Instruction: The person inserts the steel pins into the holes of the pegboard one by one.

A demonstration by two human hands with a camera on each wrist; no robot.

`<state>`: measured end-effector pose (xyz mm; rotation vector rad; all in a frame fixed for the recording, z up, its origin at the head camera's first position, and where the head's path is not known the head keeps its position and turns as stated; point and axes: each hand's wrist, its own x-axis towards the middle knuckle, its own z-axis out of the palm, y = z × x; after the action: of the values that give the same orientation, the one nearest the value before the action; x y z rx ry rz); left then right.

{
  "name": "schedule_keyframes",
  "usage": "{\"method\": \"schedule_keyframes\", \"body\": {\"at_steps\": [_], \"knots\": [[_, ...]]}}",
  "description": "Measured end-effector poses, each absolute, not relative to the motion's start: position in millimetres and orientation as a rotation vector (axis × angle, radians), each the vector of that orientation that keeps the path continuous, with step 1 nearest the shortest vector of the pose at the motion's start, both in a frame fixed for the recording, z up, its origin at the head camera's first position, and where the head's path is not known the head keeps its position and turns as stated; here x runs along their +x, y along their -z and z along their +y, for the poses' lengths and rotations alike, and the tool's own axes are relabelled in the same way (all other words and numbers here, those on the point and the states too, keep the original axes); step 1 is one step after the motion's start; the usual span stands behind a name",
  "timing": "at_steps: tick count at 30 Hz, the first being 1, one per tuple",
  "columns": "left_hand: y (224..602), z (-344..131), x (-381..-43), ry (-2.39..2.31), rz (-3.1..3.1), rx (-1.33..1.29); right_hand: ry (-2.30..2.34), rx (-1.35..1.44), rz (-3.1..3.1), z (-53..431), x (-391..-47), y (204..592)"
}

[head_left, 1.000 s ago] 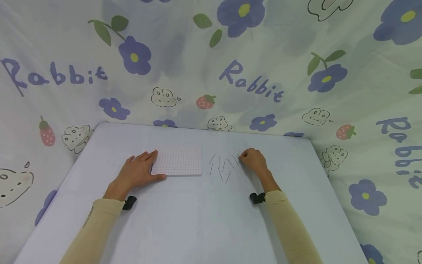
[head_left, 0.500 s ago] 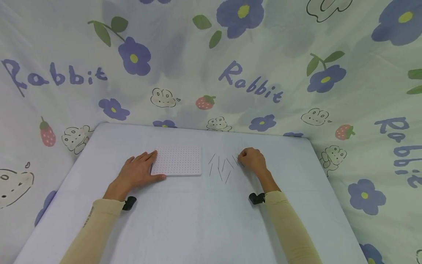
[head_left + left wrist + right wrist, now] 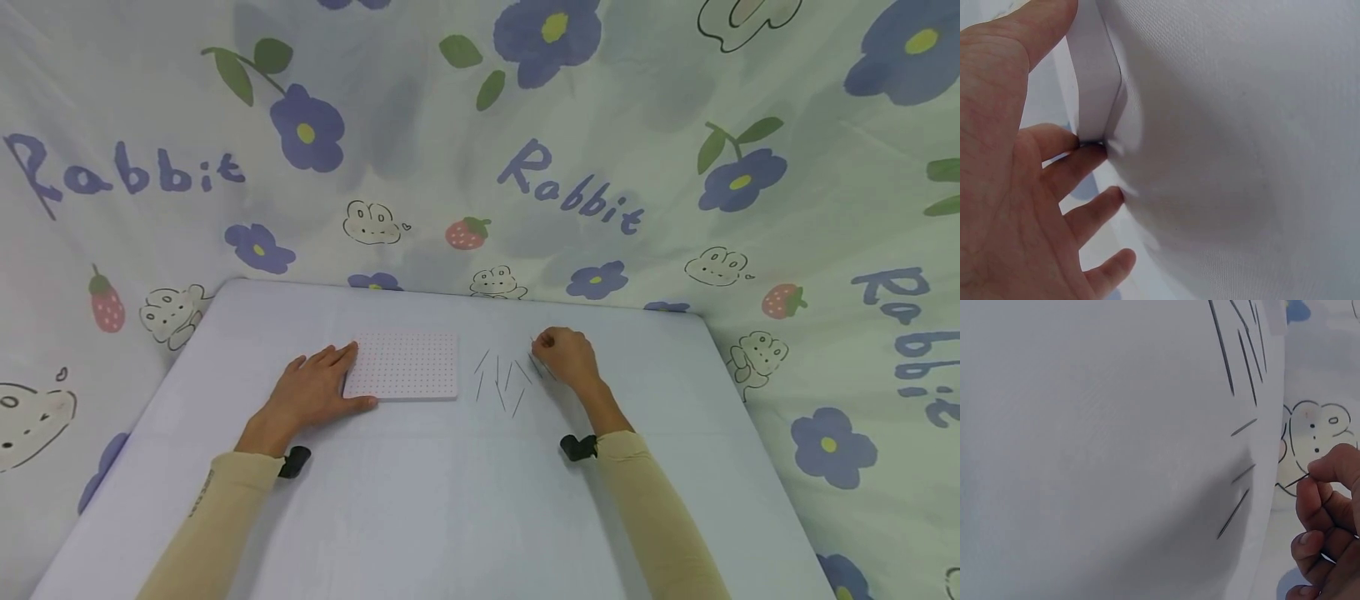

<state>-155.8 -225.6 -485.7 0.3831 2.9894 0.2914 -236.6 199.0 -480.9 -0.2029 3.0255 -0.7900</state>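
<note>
A white board with a grid of small holes (image 3: 407, 367) lies flat on the table. My left hand (image 3: 311, 392) is spread at its left end. The thumb lies along the front edge and the fingertips touch the side, as the left wrist view (image 3: 1016, 162) also shows. My right hand (image 3: 567, 354) is above the table, right of the board. It pinches one thin dark needle (image 3: 1297, 480) between thumb and index finger, the other fingers curled. Several more needles (image 3: 498, 371) lie loose between the board and this hand, seen larger as needles (image 3: 1222, 350) in the right wrist view.
The white-covered table (image 3: 450, 500) ends at a back edge just beyond the board. Behind it hangs a curtain (image 3: 420, 150) printed with flowers and rabbits. A small black device (image 3: 295, 461) sits at the left wrist, another black device (image 3: 578, 447) at the right.
My right hand has lifted slightly and moved a little back and left with a needle between its fingertips. The left hand and the board have stayed in place.
</note>
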Motion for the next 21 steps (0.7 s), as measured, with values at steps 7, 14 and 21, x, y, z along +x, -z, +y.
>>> {"method": "schedule_keyframes", "body": {"at_steps": [7, 14, 21], "knots": [[485.6, -225.5, -155.6, -0.291, 2.993, 0.386, 0.864, -0.237, 3.042, 187.9, -239.9, 475.9], [485.5, -224.9, -156.1, -0.284, 2.986, 0.376, 0.915, -0.268, 3.025, 176.2, -241.9, 470.0], [485.5, -224.7, -156.1, -0.279, 2.985, 0.370, 0.960, -0.315, 3.031, 160.0, -243.5, 464.4]]}}
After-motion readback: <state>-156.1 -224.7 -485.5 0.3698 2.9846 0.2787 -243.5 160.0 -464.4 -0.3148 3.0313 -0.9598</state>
